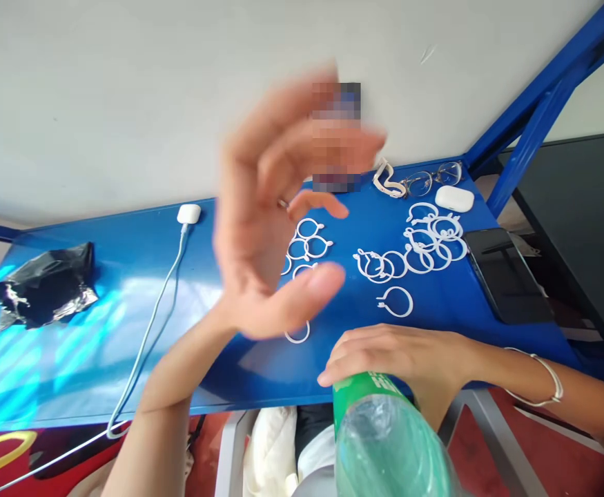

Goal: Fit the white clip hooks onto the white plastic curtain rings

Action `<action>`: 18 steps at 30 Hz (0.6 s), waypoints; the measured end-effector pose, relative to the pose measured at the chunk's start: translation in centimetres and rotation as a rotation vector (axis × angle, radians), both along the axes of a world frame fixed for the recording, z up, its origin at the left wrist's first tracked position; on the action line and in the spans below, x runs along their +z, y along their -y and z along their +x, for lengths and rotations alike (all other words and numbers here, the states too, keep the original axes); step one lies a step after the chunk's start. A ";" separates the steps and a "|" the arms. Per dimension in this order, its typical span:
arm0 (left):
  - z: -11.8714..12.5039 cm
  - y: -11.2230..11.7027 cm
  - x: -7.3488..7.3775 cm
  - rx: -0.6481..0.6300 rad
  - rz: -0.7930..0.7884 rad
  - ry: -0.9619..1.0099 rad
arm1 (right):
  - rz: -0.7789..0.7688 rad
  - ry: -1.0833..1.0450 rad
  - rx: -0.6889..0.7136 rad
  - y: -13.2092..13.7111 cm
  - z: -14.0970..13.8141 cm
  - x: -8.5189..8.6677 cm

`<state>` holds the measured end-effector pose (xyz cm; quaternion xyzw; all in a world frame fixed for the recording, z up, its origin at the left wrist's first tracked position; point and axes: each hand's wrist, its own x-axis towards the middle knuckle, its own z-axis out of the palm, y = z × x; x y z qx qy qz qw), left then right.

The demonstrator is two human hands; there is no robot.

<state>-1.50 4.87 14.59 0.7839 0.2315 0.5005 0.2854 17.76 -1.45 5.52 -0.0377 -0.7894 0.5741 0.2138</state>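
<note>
My left hand (252,238) is raised above the blue table, its fingers curved and spread with nothing between them; it is somewhat smeared by motion. At the table's front edge my right hand (400,352) is wrapped around a clear green plastic bottle (389,442) with a green label, its base toward me. The bottle's neck is hidden. Beyond my right hand lies a single white plastic ring (412,302) with a gap and small end tabs. More such rings (420,259) lie in a cluster to the right, and several others (309,228) lie partly hidden behind my left hand.
On the blue table (239,386) lie a phone (509,275), a white earbud case (454,199), eyeglasses (420,183) and a white strap (387,181). A white charger (189,214) with its cable and a crumpled black plastic bag (47,286) are at left. A blue frame post (532,131) rises at right.
</note>
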 end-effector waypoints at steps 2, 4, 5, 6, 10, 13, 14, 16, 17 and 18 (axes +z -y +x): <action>0.7 0.2 -3.6 0.110 -0.045 -0.084 | -0.078 0.017 -0.005 -1.0 0.7 0.5; 1.1 0.8 -7.3 0.149 -0.046 -0.179 | -0.098 -0.007 -0.128 -2.2 1.4 0.9; 1.3 1.2 -9.0 0.157 -0.041 -0.239 | -0.051 -0.012 -0.272 -2.8 1.8 0.8; 1.4 1.6 -10.3 0.163 -0.024 -0.282 | 0.037 0.015 -0.467 -3.4 2.1 0.5; 2.0 2.8 -13.0 0.150 -0.032 -0.383 | 0.450 0.317 -1.005 -5.0 2.5 -1.7; 2.1 2.9 -13.3 0.130 -0.065 -0.421 | 0.496 0.359 -0.996 -5.2 2.4 -2.3; 2.1 2.9 -13.3 0.130 -0.062 -0.427 | 0.448 0.304 -0.979 -5.1 2.3 -1.8; 1.9 2.6 -13.3 0.141 -0.042 -0.437 | 0.325 0.100 -0.933 -4.6 2.3 0.2; 1.7 2.5 -13.4 0.149 -0.027 -0.441 | 0.287 -0.047 -0.907 -4.4 2.4 1.5; 1.6 2.4 -13.5 0.154 -0.009 -0.447 | 0.273 -0.144 -0.896 -4.0 2.7 3.0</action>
